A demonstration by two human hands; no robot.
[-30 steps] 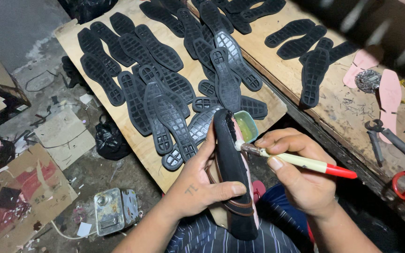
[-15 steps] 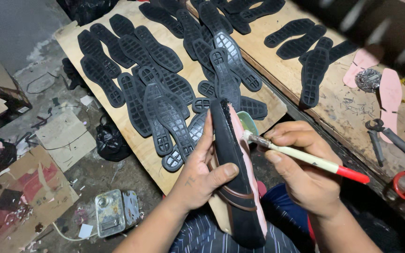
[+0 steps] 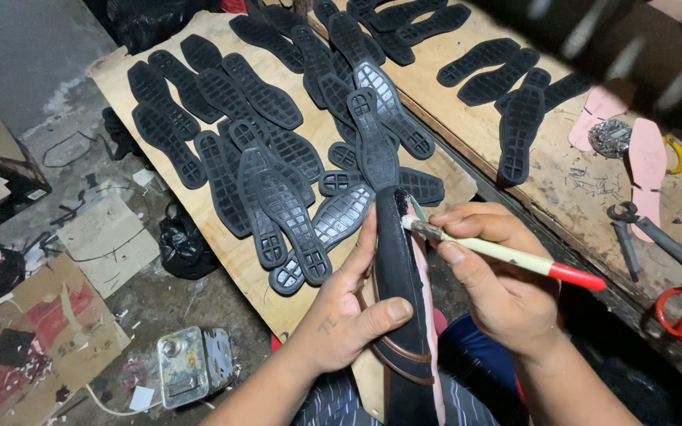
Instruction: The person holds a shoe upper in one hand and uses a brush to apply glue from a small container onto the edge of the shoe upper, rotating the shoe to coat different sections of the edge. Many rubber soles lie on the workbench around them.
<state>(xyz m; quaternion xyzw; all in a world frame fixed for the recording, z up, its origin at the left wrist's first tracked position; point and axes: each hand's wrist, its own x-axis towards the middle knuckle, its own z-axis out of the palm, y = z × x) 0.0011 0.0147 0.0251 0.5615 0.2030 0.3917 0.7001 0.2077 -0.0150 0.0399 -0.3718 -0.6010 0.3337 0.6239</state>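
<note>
Black shoe [image 3: 401,284], cream red-tipped brush [image 3: 507,254], black checkered soles [image 3: 290,209].

The shoe [image 3: 401,292] stands between both sets of fingers, left hand [image 3: 341,315] on its left, right hand [image 3: 499,284] on its right with the brush [image 3: 507,254] lying across. Soles [image 3: 278,158] lie on a board [image 3: 222,244] beyond the fingers. Right of them, pliers [image 3: 641,233] rest on the tabletop [image 3: 562,173]. Left of them, a metal can [image 3: 191,367] sits on the floor [image 3: 120,300].

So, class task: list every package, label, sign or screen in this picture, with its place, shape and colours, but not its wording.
Flattened cardboard carton: floor, lower left; brown with red and dark print.
Metal tin: floor beside the left forearm; rectangular, silver-grey, round cap.
Cardboard sheet: floor, left of the board; plain tan.
No signs or screens.
</note>
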